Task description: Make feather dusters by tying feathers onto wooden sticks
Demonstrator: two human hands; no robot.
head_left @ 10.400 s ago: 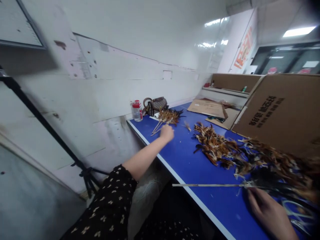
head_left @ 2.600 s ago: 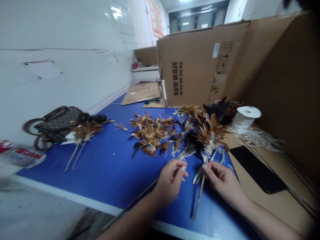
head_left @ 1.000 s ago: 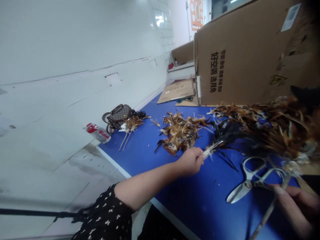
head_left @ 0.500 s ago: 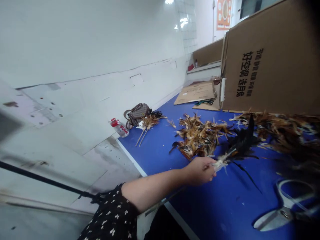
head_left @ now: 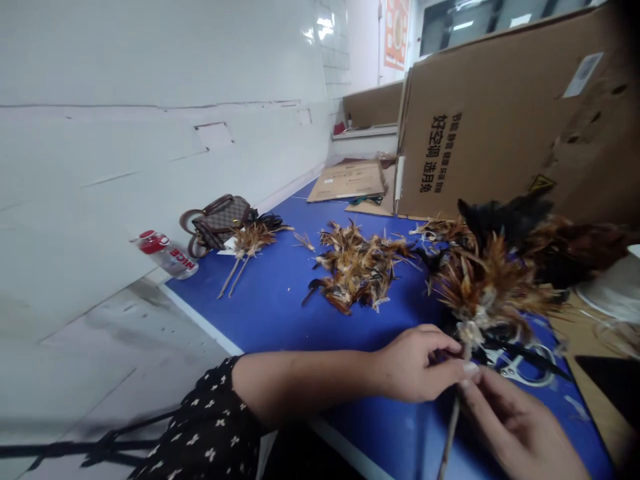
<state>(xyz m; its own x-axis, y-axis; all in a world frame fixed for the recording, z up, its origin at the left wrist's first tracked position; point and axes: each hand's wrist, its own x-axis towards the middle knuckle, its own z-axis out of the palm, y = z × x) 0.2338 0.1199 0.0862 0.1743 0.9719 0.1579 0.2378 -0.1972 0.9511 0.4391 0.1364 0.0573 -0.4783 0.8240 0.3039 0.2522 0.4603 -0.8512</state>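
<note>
My left hand [head_left: 417,363] pinches its fingers at the base of a feather bundle on a thin stick [head_left: 487,293], a brown and black tuft standing over the blue table [head_left: 280,310]. My right hand [head_left: 505,423] grips the stick just below, fingers curled round it. The two hands touch at the binding. Scissors [head_left: 520,363] lie on the table just behind the bundle. A heap of loose brown feathers [head_left: 357,270] lies beyond my left hand.
Two finished feather sticks [head_left: 240,250] lie at the far left by a brown handbag [head_left: 217,220] and a tipped plastic bottle [head_left: 167,253]. A big cardboard box [head_left: 505,113] stands behind the feathers. A white thread spool [head_left: 610,290] sits at the right.
My left hand came back from reaching out with a dark feather piece and now meets my right hand at the bundle. The view swung right; the bundle stands upright between both hands.
</note>
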